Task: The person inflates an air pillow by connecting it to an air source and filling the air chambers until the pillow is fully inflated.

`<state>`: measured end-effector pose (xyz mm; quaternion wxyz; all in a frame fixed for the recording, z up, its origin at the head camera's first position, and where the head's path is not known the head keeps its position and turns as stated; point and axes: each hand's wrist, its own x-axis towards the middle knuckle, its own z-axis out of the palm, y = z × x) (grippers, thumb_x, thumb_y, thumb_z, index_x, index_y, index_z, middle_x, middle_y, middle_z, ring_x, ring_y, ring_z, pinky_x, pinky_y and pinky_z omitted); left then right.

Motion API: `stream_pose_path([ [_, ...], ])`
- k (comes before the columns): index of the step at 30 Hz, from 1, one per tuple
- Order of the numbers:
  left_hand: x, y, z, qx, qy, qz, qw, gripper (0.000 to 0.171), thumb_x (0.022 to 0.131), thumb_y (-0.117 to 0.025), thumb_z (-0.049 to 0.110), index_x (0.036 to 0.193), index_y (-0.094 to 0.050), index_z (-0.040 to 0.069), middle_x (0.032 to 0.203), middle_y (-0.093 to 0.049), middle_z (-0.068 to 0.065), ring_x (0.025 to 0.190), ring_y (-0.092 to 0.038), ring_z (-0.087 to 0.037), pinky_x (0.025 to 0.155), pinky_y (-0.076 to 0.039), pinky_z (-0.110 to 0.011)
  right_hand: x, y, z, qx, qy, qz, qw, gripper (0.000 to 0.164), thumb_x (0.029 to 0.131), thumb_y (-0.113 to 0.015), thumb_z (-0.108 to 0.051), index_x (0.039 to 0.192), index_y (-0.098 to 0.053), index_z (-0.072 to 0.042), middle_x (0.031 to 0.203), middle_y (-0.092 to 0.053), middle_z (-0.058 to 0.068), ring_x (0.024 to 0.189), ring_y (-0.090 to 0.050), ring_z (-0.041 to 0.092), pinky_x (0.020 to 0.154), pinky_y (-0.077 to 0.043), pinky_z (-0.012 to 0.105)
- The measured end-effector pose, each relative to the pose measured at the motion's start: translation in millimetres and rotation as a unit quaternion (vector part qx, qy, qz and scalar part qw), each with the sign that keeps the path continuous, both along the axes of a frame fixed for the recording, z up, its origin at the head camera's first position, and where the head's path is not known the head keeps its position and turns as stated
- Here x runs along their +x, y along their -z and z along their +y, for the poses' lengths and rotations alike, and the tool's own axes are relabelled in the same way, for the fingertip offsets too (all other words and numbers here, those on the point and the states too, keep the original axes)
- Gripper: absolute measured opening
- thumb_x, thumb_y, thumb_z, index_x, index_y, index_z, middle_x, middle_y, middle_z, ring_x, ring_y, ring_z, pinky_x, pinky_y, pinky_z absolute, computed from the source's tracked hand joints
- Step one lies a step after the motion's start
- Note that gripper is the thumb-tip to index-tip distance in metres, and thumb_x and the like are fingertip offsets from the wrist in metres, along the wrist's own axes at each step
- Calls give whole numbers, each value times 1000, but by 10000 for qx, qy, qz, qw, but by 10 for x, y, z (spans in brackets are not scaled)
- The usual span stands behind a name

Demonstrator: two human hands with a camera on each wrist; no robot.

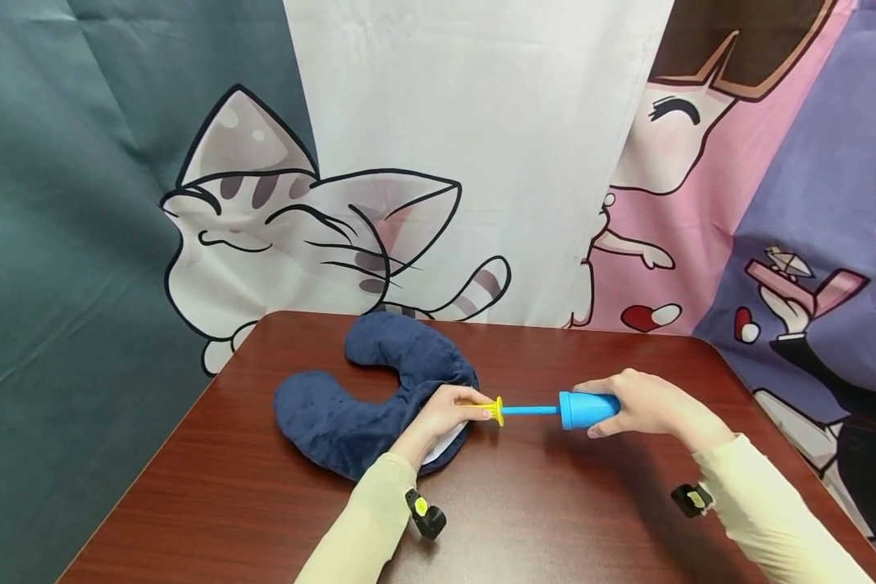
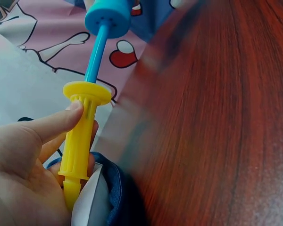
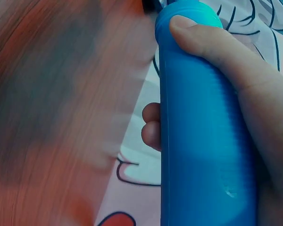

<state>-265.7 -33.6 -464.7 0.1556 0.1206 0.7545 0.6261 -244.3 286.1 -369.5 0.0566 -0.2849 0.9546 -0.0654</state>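
A blue hand air pump [image 1: 584,410] lies level above the table between my two hands, its thin blue rod [image 1: 529,411] drawn out of the barrel. My left hand [image 1: 444,414] grips the yellow end piece [image 2: 78,141], thumb along it just below its round flange. My right hand [image 1: 638,399] wraps round the blue barrel, thumb near its end in the right wrist view. Beneath and behind the left hand is a navy U-shaped neck pillow [image 1: 336,426]. White material [image 2: 92,202] shows at the pillow's opening, beside the narrow yellow tip, whose end is hidden.
The dark red-brown wooden table [image 1: 511,511] carries the pillow on its left half. A printed cloth [image 1: 482,122] with a cartoon cat hangs behind the table's far edge. Small black wrist cameras [image 1: 425,515] sit on both cream sleeves [image 1: 368,519].
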Motion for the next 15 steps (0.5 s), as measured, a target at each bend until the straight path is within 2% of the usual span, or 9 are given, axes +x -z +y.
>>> stream_pose_path([
  [5,7,-10,1,-40,21,58,10000,24,85,-76,8,107,-75,0,106,-74,-16,82,-66,-6,86,-57,-35,65,-42,149,-16,130,91,9999,68,70,-82,-57,128,-67,-23,102,-73,-4,80,-59,8,65,-50,26],
  [15,-12,-54,-8,-139,2,81,9999,25,86,-76,12,109,-75,4,109,-73,-14,85,-66,-9,83,-55,-33,140,-181,388,-68,350,259,9990,72,68,-79,-67,125,-68,-25,102,-72,-6,80,-58,8,64,-47,26],
])
